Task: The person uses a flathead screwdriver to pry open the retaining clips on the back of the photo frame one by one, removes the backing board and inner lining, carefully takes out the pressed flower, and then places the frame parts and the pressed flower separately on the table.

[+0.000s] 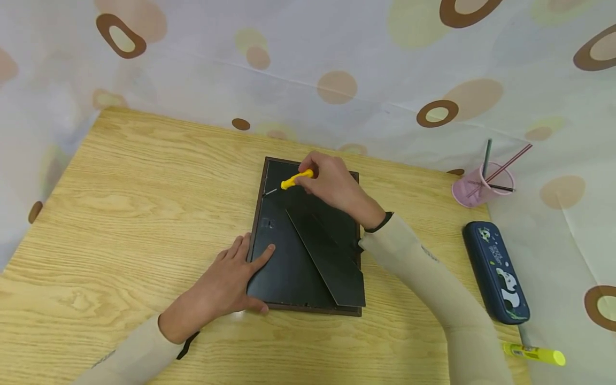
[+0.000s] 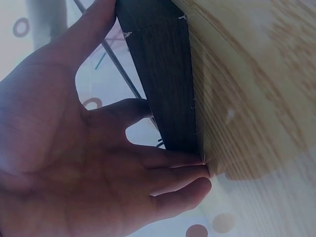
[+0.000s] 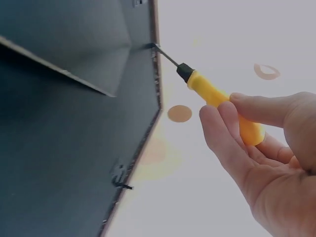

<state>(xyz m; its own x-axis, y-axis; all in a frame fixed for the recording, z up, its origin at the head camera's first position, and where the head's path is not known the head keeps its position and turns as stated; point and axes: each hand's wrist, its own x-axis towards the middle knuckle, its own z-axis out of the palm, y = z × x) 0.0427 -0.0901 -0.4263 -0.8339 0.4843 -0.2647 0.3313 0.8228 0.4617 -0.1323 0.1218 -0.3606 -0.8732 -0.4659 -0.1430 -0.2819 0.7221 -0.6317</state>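
A picture frame [image 1: 284, 256] lies face down on the wooden table, its black back up and its easel stand [image 1: 332, 262] tilted out. My right hand [image 1: 332, 179] holds a small screwdriver [image 3: 207, 89] by its yellow handle between thumb and fingers. The screwdriver's thin shaft [image 1: 270, 192] reaches the frame's edge near the upper left corner, right at a small dark tab. My left hand [image 1: 226, 283] lies with spread fingers along the frame's left side, the index finger over the black back and the thumb at the bottom edge. Another dark metal tab [image 3: 123, 185] sticks out over the rim.
At the back right stands a pink pencil cup [image 1: 474, 187] with several pencils. A dark blue panda pencil case [image 1: 495, 272] lies along the right edge of the table [image 1: 159, 187], with a yellow marker [image 1: 534, 354] below it. A patterned curtain [image 1: 289, 64] hangs behind.
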